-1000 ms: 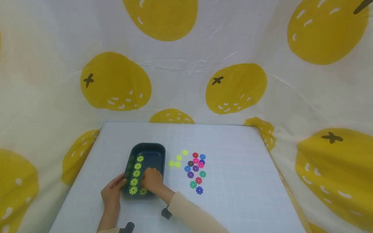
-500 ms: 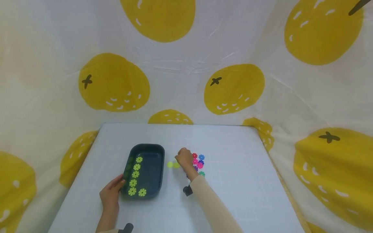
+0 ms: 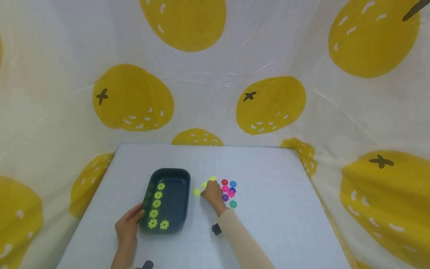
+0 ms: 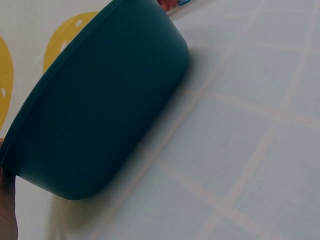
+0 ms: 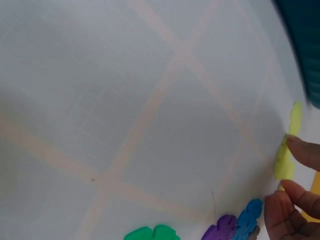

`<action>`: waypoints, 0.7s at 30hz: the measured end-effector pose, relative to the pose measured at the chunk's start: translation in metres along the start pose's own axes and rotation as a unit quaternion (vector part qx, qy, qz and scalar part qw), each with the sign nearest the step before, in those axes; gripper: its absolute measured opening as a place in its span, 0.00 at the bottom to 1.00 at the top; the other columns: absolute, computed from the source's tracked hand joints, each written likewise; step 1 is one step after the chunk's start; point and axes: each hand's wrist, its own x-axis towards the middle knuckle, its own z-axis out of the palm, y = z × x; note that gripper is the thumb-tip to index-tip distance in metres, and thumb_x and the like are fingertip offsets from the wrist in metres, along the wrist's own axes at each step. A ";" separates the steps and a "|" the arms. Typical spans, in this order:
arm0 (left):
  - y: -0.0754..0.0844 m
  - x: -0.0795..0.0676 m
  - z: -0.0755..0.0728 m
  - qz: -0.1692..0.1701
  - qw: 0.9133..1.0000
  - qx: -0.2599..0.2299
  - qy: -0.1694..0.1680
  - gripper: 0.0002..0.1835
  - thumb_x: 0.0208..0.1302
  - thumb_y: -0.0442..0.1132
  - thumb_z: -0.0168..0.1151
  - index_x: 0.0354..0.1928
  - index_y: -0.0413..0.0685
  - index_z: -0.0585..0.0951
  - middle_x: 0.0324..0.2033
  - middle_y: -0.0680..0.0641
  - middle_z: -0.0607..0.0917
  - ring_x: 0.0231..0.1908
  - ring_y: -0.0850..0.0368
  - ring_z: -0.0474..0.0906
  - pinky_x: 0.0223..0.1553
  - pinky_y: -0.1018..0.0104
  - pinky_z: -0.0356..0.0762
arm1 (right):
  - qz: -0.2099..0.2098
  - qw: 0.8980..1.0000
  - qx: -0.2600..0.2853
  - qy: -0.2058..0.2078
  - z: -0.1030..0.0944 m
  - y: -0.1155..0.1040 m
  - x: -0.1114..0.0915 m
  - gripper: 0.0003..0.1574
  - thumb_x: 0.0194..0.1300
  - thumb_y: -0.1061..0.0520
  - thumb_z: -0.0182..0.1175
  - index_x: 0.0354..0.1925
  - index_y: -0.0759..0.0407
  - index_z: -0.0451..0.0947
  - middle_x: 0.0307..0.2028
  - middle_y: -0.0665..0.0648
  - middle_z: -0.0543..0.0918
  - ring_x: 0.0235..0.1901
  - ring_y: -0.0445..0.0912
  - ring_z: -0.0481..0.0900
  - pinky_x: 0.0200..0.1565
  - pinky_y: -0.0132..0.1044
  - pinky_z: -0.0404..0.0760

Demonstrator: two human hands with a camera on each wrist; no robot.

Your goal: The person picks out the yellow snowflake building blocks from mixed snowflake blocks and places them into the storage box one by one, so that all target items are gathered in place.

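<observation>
My left hand (image 3: 127,224) holds a dark teal tray (image 3: 175,203) by its left side near the front corner; the left wrist view shows the tray's outer wall (image 4: 100,110) up close. Inside the tray, several yellow flower-shaped discs (image 3: 153,213) form a column along the left, and a single yellow one (image 3: 164,224) lies at the front. Right of the tray, my right hand (image 3: 213,195) reaches down to the table. Its thumb and index finger pinch a yellow flower-shaped disc (image 5: 283,162) at the edges. Beside the fingers lies another yellow disc (image 3: 196,192); more show just beyond the hand.
Right of my right hand lie loose flower discs, among them a red one (image 3: 224,182), a light blue one (image 3: 233,184) and a green one (image 3: 233,204). My hand and forearm hide part of this group. A fruit-print cloth (image 3: 205,108) hangs behind the white-covered table (image 3: 279,209).
My right hand has left the tray and moved right to the loose yellow discs, then down slightly toward the nearer ones. The left hand stays at the tray's side.
</observation>
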 end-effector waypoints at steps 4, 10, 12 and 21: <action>0.000 -0.003 -0.002 0.002 1.000 0.005 -0.003 0.23 0.63 0.35 0.67 0.61 0.45 0.78 0.64 0.43 0.76 0.68 0.47 0.69 0.65 0.63 0.72 | -0.011 1.000 -0.011 0.000 0.001 -0.003 -0.004 0.15 0.56 0.62 0.70 0.40 0.67 0.79 0.30 0.58 0.76 0.27 0.47 0.73 0.33 0.39 0.81; 0.003 -0.002 -0.001 0.006 1.000 0.009 -0.010 0.23 0.64 0.36 0.65 0.62 0.46 0.78 0.66 0.44 0.75 0.69 0.50 0.68 0.65 0.68 0.71 | -0.015 1.000 0.008 -0.003 -0.001 -0.004 -0.004 0.12 0.57 0.64 0.67 0.39 0.68 0.77 0.28 0.57 0.76 0.26 0.46 0.73 0.30 0.36 0.79; 0.003 -0.003 -0.001 0.008 1.000 0.002 -0.018 0.24 0.65 0.37 0.66 0.63 0.45 0.77 0.67 0.43 0.75 0.70 0.49 0.67 0.66 0.68 0.70 | -0.014 1.000 0.019 -0.002 -0.002 -0.003 -0.003 0.13 0.56 0.64 0.67 0.39 0.67 0.77 0.28 0.57 0.77 0.25 0.46 0.74 0.30 0.36 0.80; 0.003 -0.004 -0.002 0.014 1.000 -0.001 -0.022 0.24 0.65 0.34 0.65 0.63 0.42 0.76 0.67 0.41 0.74 0.70 0.47 0.66 0.64 0.74 0.71 | 0.048 0.989 0.134 -0.037 -0.003 0.003 -0.001 0.12 0.54 0.62 0.71 0.36 0.65 0.79 0.29 0.57 0.81 0.28 0.47 0.78 0.31 0.36 0.83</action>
